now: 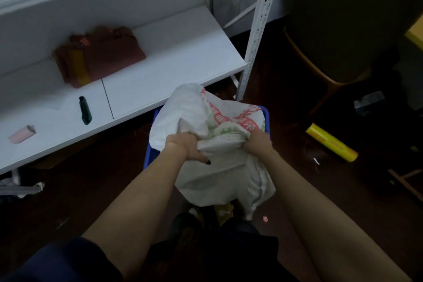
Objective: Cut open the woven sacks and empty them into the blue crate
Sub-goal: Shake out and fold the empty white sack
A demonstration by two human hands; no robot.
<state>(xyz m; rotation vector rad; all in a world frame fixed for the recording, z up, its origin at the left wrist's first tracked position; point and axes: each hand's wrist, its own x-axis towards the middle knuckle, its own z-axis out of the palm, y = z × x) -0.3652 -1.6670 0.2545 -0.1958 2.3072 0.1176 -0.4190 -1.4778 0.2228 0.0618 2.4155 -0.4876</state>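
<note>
A white woven sack (pixel 194 112) with red and green print lies bunched over the blue crate (pixel 265 114) on the dark floor. My left hand (pixel 183 146) grips the sack's cloth on its left side. My right hand (pixel 257 142) grips the gathered cloth on its right side. The sack covers most of the crate; only blue rim pieces show, and what is inside is hidden. A green utility knife (pixel 84 110) lies on the white shelf, apart from both hands.
The white shelf (pixel 160 71) runs along the left with a folded reddish-brown bag (pixel 100 55) and a small pink object (pixel 21 134) on it. A white slotted post (pixel 258 27) stands behind the crate. A yellow roll (pixel 332 142) and a chair (pixel 343 30) are at right.
</note>
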